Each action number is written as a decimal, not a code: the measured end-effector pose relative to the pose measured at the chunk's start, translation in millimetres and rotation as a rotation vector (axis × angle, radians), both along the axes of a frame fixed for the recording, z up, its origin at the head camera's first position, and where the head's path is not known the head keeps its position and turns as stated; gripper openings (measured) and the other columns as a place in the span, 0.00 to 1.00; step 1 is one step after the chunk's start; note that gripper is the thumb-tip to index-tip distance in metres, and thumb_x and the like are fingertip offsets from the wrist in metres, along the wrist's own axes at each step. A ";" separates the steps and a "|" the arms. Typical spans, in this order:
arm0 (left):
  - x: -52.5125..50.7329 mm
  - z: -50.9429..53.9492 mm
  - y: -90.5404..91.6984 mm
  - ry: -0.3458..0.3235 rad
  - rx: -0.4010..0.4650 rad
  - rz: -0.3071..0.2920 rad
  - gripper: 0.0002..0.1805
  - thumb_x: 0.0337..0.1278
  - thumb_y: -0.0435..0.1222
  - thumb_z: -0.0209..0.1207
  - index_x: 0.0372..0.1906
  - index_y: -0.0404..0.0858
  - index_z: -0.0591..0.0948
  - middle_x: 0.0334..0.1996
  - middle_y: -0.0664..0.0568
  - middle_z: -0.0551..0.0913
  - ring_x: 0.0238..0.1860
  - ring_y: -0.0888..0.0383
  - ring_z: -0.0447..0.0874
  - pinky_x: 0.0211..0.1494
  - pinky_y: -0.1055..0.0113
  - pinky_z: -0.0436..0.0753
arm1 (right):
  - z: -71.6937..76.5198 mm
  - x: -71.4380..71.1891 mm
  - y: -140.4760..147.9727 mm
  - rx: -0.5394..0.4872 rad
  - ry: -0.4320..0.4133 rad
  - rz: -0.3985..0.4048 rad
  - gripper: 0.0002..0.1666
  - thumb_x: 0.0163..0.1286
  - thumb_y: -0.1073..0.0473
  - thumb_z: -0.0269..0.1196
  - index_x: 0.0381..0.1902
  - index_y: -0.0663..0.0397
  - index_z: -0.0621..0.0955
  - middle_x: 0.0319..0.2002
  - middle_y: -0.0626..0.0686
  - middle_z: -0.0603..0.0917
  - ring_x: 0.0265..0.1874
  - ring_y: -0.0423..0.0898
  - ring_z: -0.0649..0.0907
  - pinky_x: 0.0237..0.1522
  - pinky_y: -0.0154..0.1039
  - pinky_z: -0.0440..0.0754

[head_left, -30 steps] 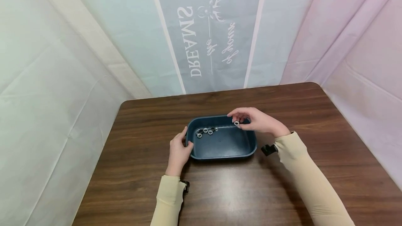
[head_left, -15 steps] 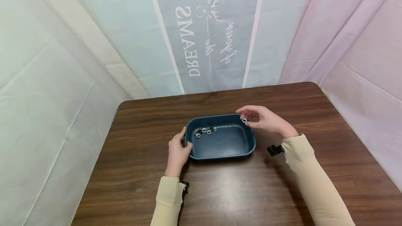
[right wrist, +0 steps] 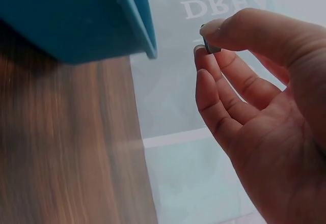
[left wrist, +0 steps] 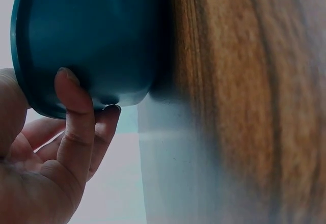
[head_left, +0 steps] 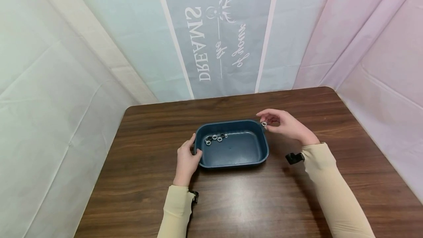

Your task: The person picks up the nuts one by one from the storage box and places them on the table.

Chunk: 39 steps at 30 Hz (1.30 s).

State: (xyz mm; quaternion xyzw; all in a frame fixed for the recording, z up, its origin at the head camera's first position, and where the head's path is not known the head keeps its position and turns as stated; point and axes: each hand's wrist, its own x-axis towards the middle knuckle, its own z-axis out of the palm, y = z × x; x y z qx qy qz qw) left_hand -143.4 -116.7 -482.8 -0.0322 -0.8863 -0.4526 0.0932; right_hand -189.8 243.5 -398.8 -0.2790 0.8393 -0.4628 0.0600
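Note:
A dark blue rectangular tray (head_left: 236, 153) lies on the table. Its left end is gripped by my left hand (head_left: 186, 161), thumb over the rim; in the left wrist view fingers (left wrist: 75, 96) press against the outer wall. Between thumb and fingertip my right hand (head_left: 288, 126) pinches a silver hex nut (head_left: 264, 124), just beyond the tray's back right corner. The right wrist view shows this nut (right wrist: 214, 47) edge-on, apart from the tray, the other fingers loosely bent. Several nuts (head_left: 214, 137), silver and dark, lie in the tray's back left part.
A brown wood-grain table (head_left: 152, 131) extends around the tray on all sides. Pale fabric hangs behind it, with a printed grey panel (head_left: 218, 47) in the middle. A black wrist camera (head_left: 294, 158) sits below the right wrist.
My right hand has moved right with the pinched nut, from above the tray's interior to outside its back right corner. The left hand keeps its grip, and the nuts in the tray stay put.

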 end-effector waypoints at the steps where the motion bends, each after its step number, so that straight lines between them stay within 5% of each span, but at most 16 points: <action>1: 0.0 0.2 0.0 -0.002 0.002 0.000 0.33 0.50 0.25 0.59 0.66 0.36 0.72 0.46 0.45 0.82 0.34 0.56 0.76 0.30 0.66 0.75 | -0.7 -0.2 1.6 -0.001 -0.003 -0.005 0.26 0.60 0.77 0.61 0.57 0.62 0.75 0.42 0.63 0.80 0.41 0.57 0.78 0.44 0.43 0.77; 13: -0.4 0.3 -0.9 -0.020 -0.001 -0.008 0.33 0.50 0.25 0.58 0.66 0.37 0.71 0.48 0.45 0.82 0.34 0.56 0.76 0.29 0.66 0.74 | -11.8 -0.4 13.1 0.032 0.033 -0.059 0.24 0.60 0.77 0.62 0.55 0.65 0.76 0.40 0.64 0.79 0.39 0.56 0.78 0.43 0.42 0.77; 24: 0.3 1.3 -0.6 -0.024 0.005 -0.012 0.33 0.50 0.24 0.59 0.66 0.37 0.71 0.49 0.44 0.81 0.36 0.55 0.77 0.31 0.66 0.76 | -48.4 -17.6 31.5 0.011 0.013 -0.092 0.26 0.61 0.72 0.64 0.57 0.53 0.76 0.41 0.55 0.80 0.40 0.49 0.79 0.43 0.35 0.77; 39: 0.3 -0.6 -0.8 -0.036 0.013 -0.010 0.33 0.51 0.25 0.59 0.67 0.37 0.70 0.48 0.45 0.81 0.37 0.56 0.77 0.32 0.65 0.75 | -62.6 -20.1 36.3 0.028 0.026 -0.110 0.26 0.60 0.74 0.63 0.57 0.54 0.76 0.41 0.56 0.80 0.39 0.47 0.78 0.41 0.34 0.77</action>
